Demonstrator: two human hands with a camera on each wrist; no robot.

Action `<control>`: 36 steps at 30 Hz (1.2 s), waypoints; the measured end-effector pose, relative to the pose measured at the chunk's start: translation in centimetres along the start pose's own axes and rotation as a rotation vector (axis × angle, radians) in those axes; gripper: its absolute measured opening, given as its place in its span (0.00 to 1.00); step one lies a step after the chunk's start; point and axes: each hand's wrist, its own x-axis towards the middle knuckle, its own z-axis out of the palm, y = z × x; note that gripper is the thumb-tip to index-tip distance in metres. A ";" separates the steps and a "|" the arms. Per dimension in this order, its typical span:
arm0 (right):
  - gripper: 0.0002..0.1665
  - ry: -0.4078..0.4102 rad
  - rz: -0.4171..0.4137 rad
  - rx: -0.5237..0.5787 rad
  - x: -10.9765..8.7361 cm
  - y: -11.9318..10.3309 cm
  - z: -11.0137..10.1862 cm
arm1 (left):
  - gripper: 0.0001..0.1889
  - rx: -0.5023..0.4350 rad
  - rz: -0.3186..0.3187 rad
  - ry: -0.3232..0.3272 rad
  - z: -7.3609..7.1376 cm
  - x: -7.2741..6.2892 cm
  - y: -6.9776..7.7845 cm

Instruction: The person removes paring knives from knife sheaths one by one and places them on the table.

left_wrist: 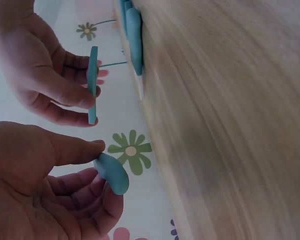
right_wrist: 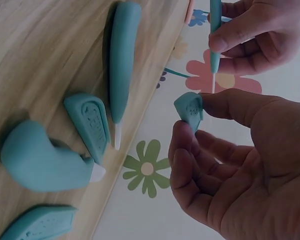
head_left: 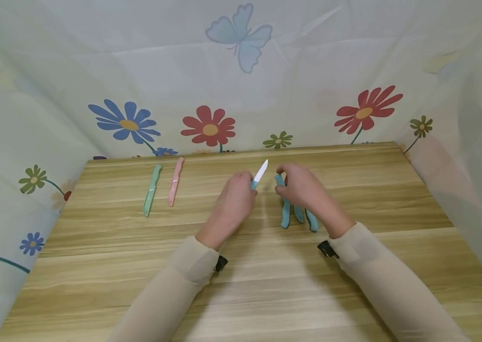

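My left hand (head_left: pixel 237 194) grips a paring knife by its blue handle (left_wrist: pixel 111 173); the white blade (head_left: pixel 261 171) points up and away. Just to its right, my right hand (head_left: pixel 301 183) pinches a blue blade sheath (right_wrist: pixel 190 111) between thumb and fingers. Knife and sheath are apart, both held above the table. Below the right hand lie a blue-handled knife (right_wrist: pixel 122 65) and another with a curved handle (right_wrist: pixel 40 157), each showing some white blade. A loose blue sheath (right_wrist: pixel 90 125) sits between them, and a second sheath (right_wrist: pixel 40 223) lies beyond the curved handle.
On the left of the wooden table (head_left: pixel 108 237) lie a green sheathed knife (head_left: pixel 151 192) and a pink sheathed knife (head_left: pixel 175 183), side by side. A flower-printed cloth (head_left: pixel 309 95) rises behind the table and along its sides.
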 end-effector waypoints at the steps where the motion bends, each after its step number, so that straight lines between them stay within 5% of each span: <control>1: 0.29 -0.011 0.017 0.008 0.2 0.0 0.1 | 0.09 -0.006 -0.007 -0.011 0.1 0.1 0.1; 13: 0.30 -0.092 0.136 0.058 1.3 -0.3 1.2 | 0.07 -0.021 -0.069 -0.102 1.9 1.1 0.4; 25: 0.18 -0.148 0.207 0.004 1.2 -1.3 2.2 | 0.12 -0.013 -0.124 -0.158 2.8 1.3 1.5; 31: 0.08 -0.132 0.191 -0.029 1.1 -1.5 2.7 | 0.12 -0.013 -0.148 -0.165 3.0 1.3 1.8; 36: 0.11 -0.145 0.156 -0.085 1.2 -1.5 3.0 | 0.10 -0.003 -0.155 -0.159 3.1 1.2 1.9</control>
